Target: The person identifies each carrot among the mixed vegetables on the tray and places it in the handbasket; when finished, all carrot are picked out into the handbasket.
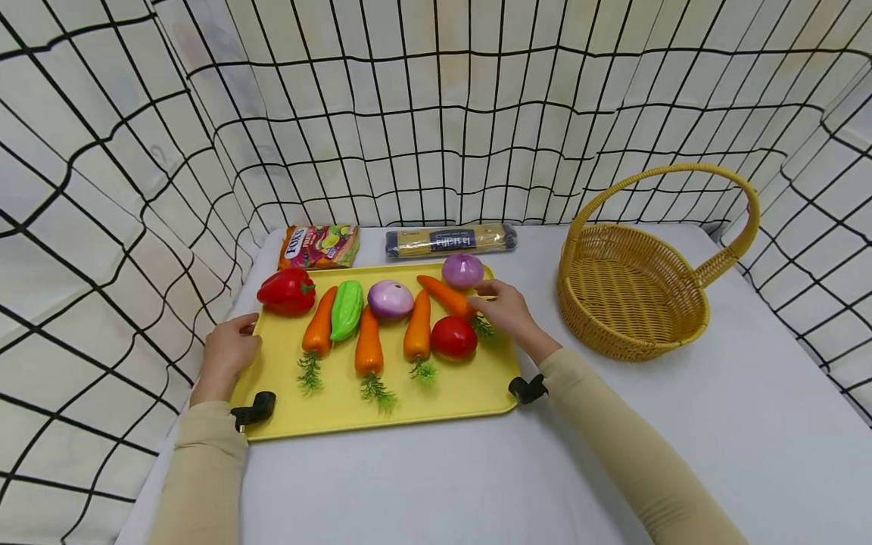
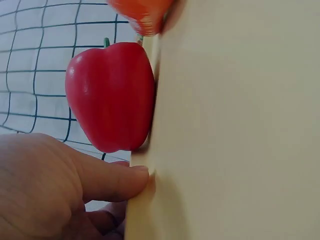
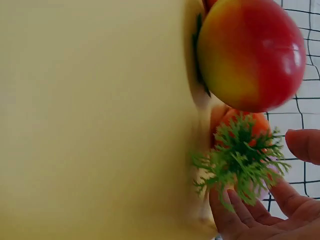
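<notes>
The left hand (image 1: 228, 354) pinches the smooth yellow tray (image 1: 443, 397) by its rim, thumb over the edge. Rightward lie a glossy, blunt red pepper (image 1: 288, 292), 3 tapering carrots (image 1: 369, 348) with feathery tops, a ridged green vegetable (image 1: 347, 310), 2 rounded purple onions (image 1: 390, 299) and a shiny, round red-and-yellow piece (image 1: 454, 337). The 4th carrot (image 1: 445, 294) slants on the tray beside the right hand (image 1: 509, 309), its thumb and fingers spread around the greens; contact is unclear. Nothing looks lifted, so handling seems barely begun, with all 9 pieces left at the tray. Far right stands a woven wicker basket (image 1: 613, 344).
</notes>
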The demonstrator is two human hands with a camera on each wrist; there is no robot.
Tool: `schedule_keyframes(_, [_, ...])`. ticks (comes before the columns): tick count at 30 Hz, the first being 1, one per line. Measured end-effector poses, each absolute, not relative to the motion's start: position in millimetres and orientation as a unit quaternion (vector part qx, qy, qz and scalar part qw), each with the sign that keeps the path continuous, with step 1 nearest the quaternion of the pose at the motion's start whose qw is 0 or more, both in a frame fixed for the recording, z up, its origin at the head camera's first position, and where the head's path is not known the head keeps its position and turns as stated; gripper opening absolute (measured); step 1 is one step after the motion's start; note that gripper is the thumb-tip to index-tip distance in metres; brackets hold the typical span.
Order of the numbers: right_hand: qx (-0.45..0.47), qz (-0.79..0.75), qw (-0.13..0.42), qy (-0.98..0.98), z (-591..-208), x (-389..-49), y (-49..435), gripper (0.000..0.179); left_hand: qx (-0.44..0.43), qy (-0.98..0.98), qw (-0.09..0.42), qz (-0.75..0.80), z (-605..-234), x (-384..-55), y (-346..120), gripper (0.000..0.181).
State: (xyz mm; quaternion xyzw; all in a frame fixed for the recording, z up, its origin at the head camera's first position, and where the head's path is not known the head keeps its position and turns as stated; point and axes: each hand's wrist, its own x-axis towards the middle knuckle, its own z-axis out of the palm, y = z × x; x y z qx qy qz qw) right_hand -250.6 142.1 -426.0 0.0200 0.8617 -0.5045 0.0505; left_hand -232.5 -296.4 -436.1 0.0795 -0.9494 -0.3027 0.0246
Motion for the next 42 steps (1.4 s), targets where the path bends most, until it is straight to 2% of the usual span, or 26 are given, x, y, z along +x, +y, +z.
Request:
schedule_keyframes(8, [0.018,-0.471,0.031,0.882,-434.4,-252.7,137.0,0.053,0.094,-0.938,0.04,-0.33,-440.5,-233.3,-290.4,0.046])
schedule_keyframes(22, [-0.003,-0.426,0.04,0.904,-432.6,-251.8,131.9,0.053,0.135,-0.936,0.052,-0.322,-440.0,-236.4,-288.8,0.049])
schedule_keyframes(29, [0.017,-0.446,0.038,0.894,-433.9,-250.7,132.7,0.052,0.14,-0.932,0.053,-0.329,-441.5,-235.3,-288.8,0.048])
schedule_keyframes(37, [0.026,-0.53,-0.032,0.847,-429.6,-249.6,133.4,0.043,0.144,-0.93,0.062,-0.332,-440.1,-236.1,-289.1,0.047])
schedule_keyframes(42, [0.03,-0.551,-0.034,0.833,-429.6,-246.8,135.3,0.042,0.147,-0.929,0.053,-0.336,-441.3,-236.3,-287.3,0.048])
